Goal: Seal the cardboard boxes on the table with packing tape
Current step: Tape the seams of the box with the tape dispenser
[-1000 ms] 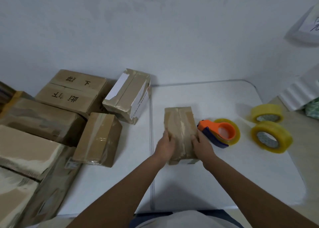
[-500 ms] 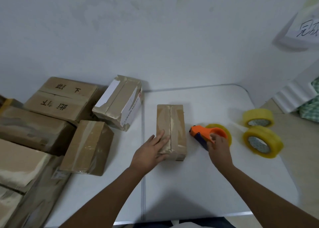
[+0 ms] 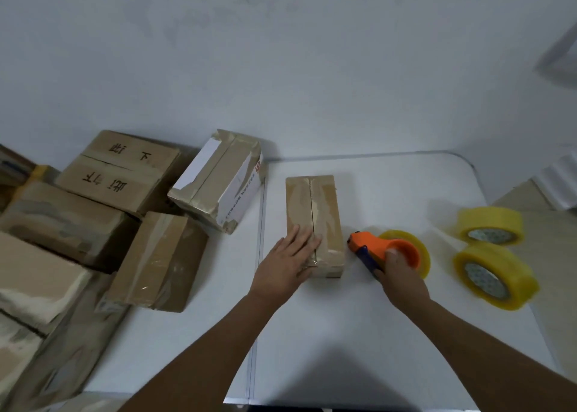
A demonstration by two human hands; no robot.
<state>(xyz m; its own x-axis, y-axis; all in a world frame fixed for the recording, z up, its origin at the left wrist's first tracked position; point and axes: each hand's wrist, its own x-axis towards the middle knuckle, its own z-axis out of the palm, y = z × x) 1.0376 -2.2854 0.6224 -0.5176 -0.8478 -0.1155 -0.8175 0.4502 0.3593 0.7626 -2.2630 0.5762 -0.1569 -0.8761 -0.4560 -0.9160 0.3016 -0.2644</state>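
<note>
Since half a second ago, little has shifted: the right hand has settled its grip round the orange tape dispenser, which it was only reaching then, while the left hand has stayed flat on the small box. That cardboard box lies near the middle of the white table, long side running from 12 to 6 o'clock, its top seam already under tape. The left hand's fingers are straight and spread, pressing the box's near end from 7 o'clock. The right hand's fingers curl round the dispenser's orange body, thumb on top; the dispenser sits just beside the box at 3 o'clock, apart from it, with its yellowish roll behind the hand and a dark blue part under the orange nose.

Further out at 3 o'clock, two spare tape rolls stand near the table's right edge, the far roll just beyond the near roll. At 10 o'clock from the small box lies a worn box with white labels, tilted. At 9 o'clock is a taped brown box, and beyond it a pile of larger cartons, one bearing handwritten characters. A pale wall rises behind the table
</note>
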